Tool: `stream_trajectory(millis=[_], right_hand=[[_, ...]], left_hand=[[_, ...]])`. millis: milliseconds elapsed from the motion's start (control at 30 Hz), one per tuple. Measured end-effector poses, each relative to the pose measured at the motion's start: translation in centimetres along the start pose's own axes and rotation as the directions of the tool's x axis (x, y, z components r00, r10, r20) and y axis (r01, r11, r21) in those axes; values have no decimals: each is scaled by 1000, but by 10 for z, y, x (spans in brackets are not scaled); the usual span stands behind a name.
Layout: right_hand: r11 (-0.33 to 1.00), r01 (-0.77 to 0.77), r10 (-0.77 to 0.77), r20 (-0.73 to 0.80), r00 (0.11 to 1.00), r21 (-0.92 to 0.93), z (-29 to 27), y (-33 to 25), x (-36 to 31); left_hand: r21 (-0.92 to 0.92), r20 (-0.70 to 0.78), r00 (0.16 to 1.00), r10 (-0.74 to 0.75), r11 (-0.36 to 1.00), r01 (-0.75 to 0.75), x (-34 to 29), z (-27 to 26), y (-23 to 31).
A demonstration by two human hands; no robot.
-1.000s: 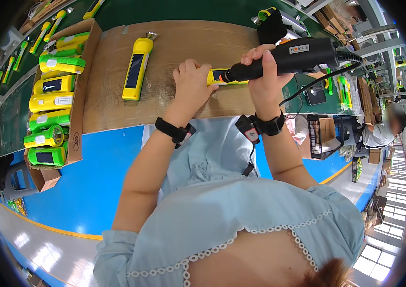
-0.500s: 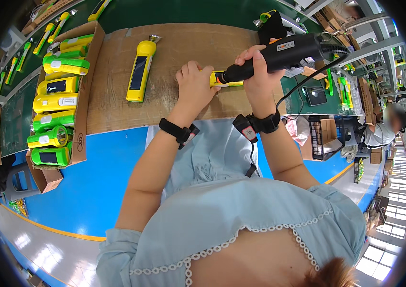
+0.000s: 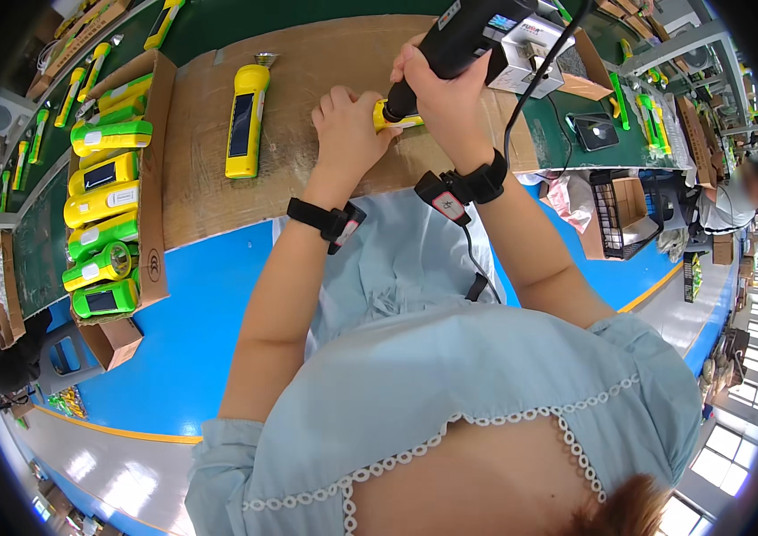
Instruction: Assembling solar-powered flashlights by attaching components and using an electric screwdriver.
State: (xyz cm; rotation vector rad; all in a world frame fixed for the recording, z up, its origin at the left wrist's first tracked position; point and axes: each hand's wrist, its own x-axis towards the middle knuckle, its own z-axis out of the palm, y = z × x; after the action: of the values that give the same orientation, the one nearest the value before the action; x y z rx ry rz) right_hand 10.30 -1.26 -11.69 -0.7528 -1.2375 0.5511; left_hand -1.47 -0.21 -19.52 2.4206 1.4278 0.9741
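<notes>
My right hand (image 3: 443, 100) is wrapped round a black corded electric screwdriver (image 3: 461, 43). The tool leans steeply, and its nose end rests on a yellow flashlight (image 3: 412, 121) lying on the cardboard. My left hand (image 3: 347, 127) grips the left end of that flashlight, thumb and fingers closed on it. Both hands and the tool cover much of this flashlight. The contact point of the bit is hidden. To the left, another yellow flashlight (image 3: 246, 123) with a dark solar panel lies on the cardboard sheet (image 3: 302, 67).
An open carton (image 3: 157, 152) at the left holds several yellow and green flashlights. The screwdriver's cord (image 3: 529, 96) hangs past my right wrist. A white box (image 3: 522, 58), a phone (image 3: 595, 131) and a black wire basket (image 3: 615, 219) are on the right. Another person (image 3: 732, 201) sits far right.
The screwdriver has swung from nearly level to steeply upright over the flashlight, my right hand turning with it. My left hand keeps its grip. The whole view has shifted slightly.
</notes>
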Motion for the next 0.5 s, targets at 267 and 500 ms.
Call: stream_trajectory(millis=[267,500], right_hand=[[984,-45,75,-171,982,174,-5,-4,6],[985,171,-159,-308,938,11,-89,-57,60]], left_hand=[[72,75,997,-9,997,3,7,0,-2],[34,117,993,-4,999,0,3,1,3]])
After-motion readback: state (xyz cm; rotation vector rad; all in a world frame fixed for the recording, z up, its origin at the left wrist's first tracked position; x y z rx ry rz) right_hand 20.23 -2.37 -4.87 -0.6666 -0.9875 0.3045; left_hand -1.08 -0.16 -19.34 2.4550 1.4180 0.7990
